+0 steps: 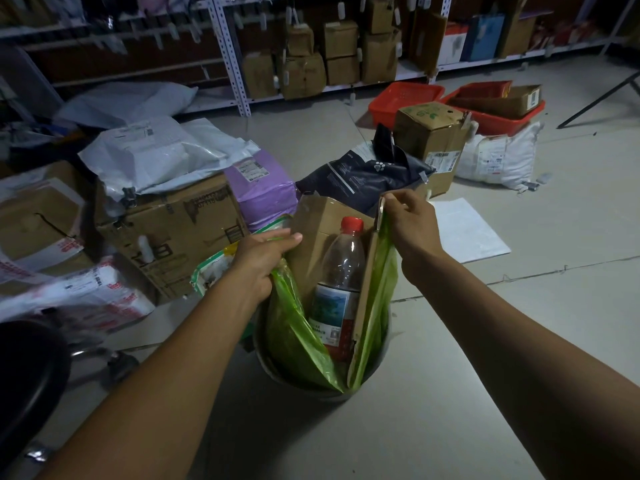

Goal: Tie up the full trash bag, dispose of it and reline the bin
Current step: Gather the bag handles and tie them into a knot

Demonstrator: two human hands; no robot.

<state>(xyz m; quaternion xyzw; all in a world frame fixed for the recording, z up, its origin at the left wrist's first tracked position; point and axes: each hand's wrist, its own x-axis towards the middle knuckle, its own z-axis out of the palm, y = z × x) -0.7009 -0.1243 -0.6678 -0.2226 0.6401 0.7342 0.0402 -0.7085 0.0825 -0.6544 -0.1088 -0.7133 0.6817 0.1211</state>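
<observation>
Head view
Bin (277, 370): a round grey bin at 6 o'clock on the pale floor (519, 216)
Green bag (298, 337): it sits inside the bin, with its top edges pulled up on both sides and its mouth wide open
Left hand (258, 259): it grips the bag's left edge, at 9 o'clock from the bottle
Right hand (408, 220): it pinches the bag's right edge up high, at 2 o'clock from the bottle
Bottle (341, 271): clear with a red cap, standing up inside the bag
Cardboard (318, 230): a brown piece sticks up out of the bag behind the bottle
Boxes (166, 230): they crowd close at 9 and 10 o'clock
Open room: bare floor at 3 to 5 o'clock of the bin
Red baskets (405, 98): far off at 1 o'clock
</observation>
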